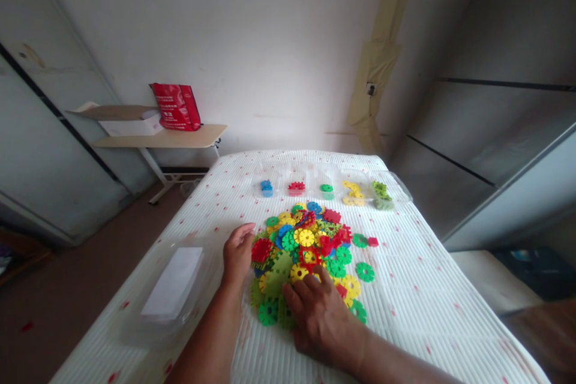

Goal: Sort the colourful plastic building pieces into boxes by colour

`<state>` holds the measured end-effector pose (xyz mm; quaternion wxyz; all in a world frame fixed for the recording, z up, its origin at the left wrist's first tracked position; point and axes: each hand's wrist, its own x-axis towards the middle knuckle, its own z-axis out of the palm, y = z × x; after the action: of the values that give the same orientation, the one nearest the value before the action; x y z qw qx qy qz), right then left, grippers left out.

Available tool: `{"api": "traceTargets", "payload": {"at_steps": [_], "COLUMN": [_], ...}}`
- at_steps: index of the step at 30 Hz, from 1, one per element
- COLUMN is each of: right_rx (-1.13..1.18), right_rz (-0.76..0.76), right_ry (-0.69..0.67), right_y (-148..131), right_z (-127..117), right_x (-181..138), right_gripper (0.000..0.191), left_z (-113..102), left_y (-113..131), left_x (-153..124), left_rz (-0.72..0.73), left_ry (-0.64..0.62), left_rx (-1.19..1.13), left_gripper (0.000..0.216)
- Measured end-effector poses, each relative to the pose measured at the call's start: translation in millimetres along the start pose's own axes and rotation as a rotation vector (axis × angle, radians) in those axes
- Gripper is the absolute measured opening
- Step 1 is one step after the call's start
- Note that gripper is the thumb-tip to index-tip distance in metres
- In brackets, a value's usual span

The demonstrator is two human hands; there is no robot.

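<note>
A heap of plastic interlocking pieces lies in front of me, with notched discs and squares in red, yellow, green and blue. My right hand is at the near side of the heap, its fingers bent down among the pieces. Light green pieces lie beside its thumb. What its fingertips hold, if anything, is hidden. At the left edge of the heap is my left hand, fingers loosely curved and thumb apart, next to a red piece. I see nothing held in it.
Behind the heap stands a clear compartment tray holding blue, red, green, yellow and light green pieces, sorted by colour. A clear plastic container with a white sheet is at the left. Further back, a small table carries a red bag.
</note>
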<state>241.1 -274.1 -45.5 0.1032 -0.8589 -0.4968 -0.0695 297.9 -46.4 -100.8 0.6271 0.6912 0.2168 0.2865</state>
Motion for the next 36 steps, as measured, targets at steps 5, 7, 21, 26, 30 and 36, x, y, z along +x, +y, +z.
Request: {"api": "traceTargets", "payload": {"at_steps": [5, 7, 21, 26, 30, 36], "right_rx": [0.039, -0.018, -0.251, -0.284, -0.332, -0.064], "right_rz": [0.058, 0.233, 1.265, 1.243, 1.032, 0.537], "right_ry": [0.177, 0.282, -0.156, -0.138, 0.045, 0.198], "right_y": [33, 72, 279, 267, 230, 138], "right_z": [-35, -63, -116, -120, -115, -68], "right_x": [3, 4, 22, 25, 25, 34], "right_gripper": [0.061, 0.054, 0.059, 0.062, 0.047, 0.026], "left_z": [-2, -2, -1, 0, 1, 0], "left_y": [0, 0, 2, 3, -2, -2], "left_x": [0, 0, -1, -3, -2, -2], "left_rz": [-0.001, 0.006, -0.019, -0.008, 0.019, 0.039], "left_ry": [-0.012, -0.01, -0.007, 0.004, -0.002, 0.007], "left_rx": [0.052, 0.052, 0.074, 0.073, 0.059, 0.056], "left_gripper": [0.034, 0.035, 0.038, 0.034, 0.029, 0.026]}}
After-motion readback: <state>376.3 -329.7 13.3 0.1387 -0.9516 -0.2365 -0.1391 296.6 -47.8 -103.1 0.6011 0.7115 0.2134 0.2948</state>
